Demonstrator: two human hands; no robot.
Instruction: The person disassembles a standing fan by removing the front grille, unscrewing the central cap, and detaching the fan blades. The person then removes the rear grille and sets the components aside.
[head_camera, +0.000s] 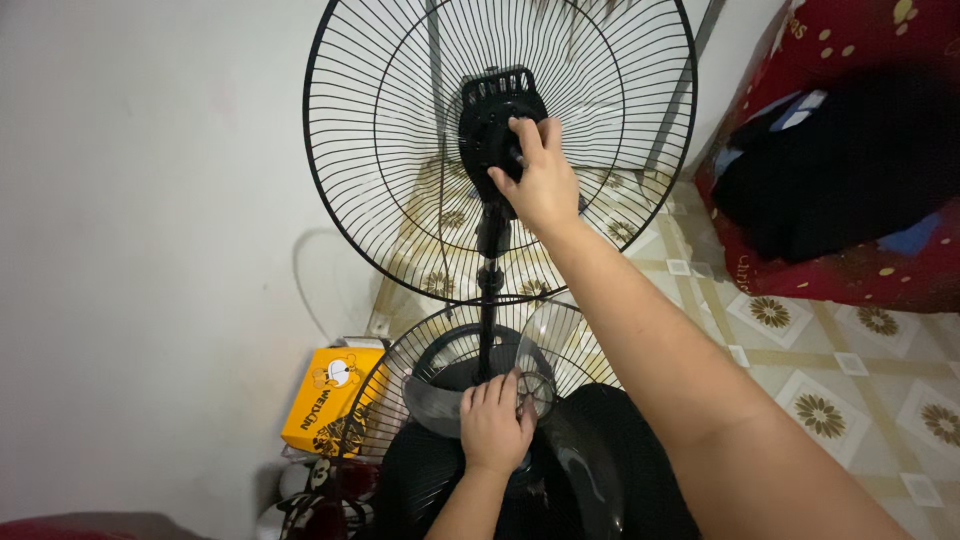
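Head camera, looking down: a person's right hand (540, 175) reaches up and forward to the black motor housing (497, 125) of a pedestal fan, its fingers curled close around the hub at the housing's centre, thumb on the lower side, gripping it; the housing sits in the middle of the rear wire guard (500, 150), a large black ring of thin radial wires standing upright and facing the camera; below it the black fan pole (490, 285) runs straight down toward the base; the left hand (494, 428) is low in the frame, fingers bent and close together, resting on the translucent smoky blade set (470, 395), with the fingertips at its clear round hub (537, 388), though whether they clasp the hub or merely lie against it cannot be told; the blades lie over a second wire guard (400, 385), tilted just beside the pole and above the round black fan base (600, 470); to the left, near the white wall (150, 250), a yellow cardboard box (330, 398) with a cartoon figure stands just beside the lower guard; on the right a red patterned bag (880, 270) holding dark clothing sits on the tiled floor (820, 370), cream with brown flower motifs, well apart from both hands.
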